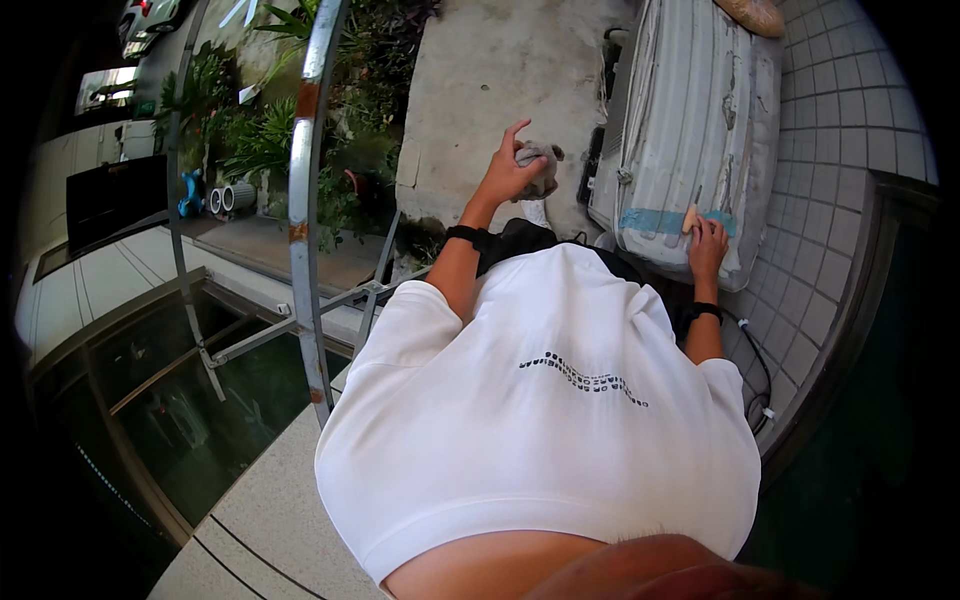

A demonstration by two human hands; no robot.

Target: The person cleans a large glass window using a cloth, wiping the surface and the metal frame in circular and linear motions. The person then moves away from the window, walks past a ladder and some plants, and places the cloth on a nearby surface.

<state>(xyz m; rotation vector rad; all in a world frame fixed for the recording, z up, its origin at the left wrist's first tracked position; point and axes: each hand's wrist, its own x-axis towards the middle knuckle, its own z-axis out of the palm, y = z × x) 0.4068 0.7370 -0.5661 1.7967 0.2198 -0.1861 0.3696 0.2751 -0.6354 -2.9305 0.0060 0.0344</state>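
Observation:
In my left hand [515, 170] is a crumpled grey cloth [537, 168], bunched against the palm, with one finger sticking up. That hand is over the concrete ground below. My right hand [708, 245] rests at the near end of a long, pale grey ribbed cover [690, 120], its surface streaked and peeling. Beside its curled fingers is a small pale tan piece [691, 217] that I cannot make out; the fingers seem closed on it. A strip of blue tape [655, 221] crosses the cover next to this hand. Dark bands circle both wrists.
A rusty metal post [306, 150] stands upright on my left, with metal struts near its foot. Green plants [265, 140] grow beyond it. A tiled wall [830, 130] runs along the right, with a black cable [765, 375] hanging below. A round brown object [755, 15] lies at the cover's far end.

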